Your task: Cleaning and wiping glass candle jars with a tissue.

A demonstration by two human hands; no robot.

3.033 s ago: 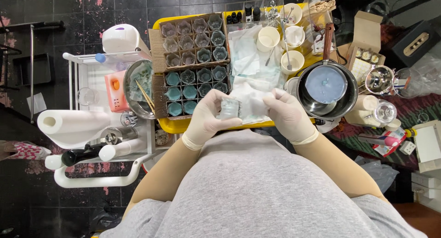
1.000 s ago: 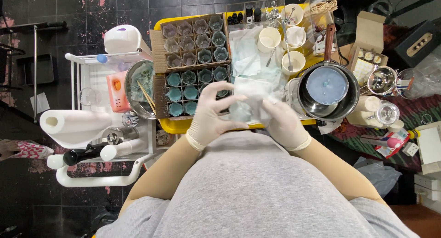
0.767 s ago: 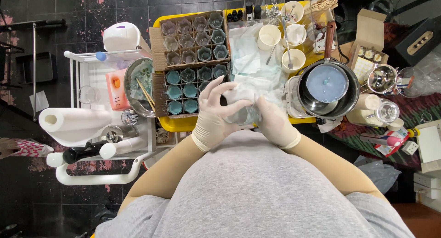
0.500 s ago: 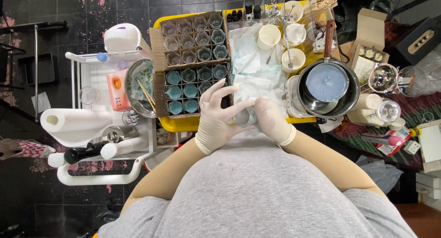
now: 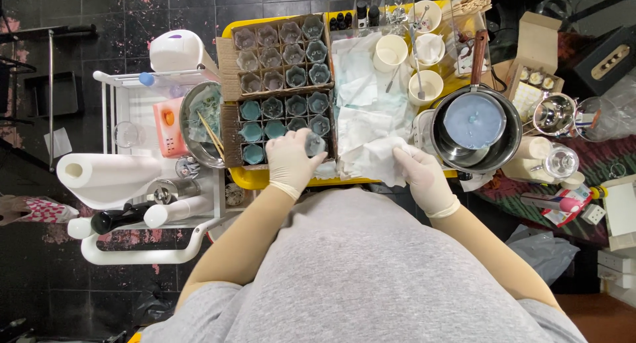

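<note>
Hands parted, left hand (image 5: pixel 290 160) lifting small jar (image 5: pixel 314 144), seemingly glass, right hand (image 5: pixel 419 174) on wipe (image 5: pixel 375 159).

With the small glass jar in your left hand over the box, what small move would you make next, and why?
Probably lower the small glass jar into the open cell at the near right corner of the cardboard box. The left hand holds it right above that spot, the neighbouring cells hold jars, and the right hand rests on the white tissue.
</note>
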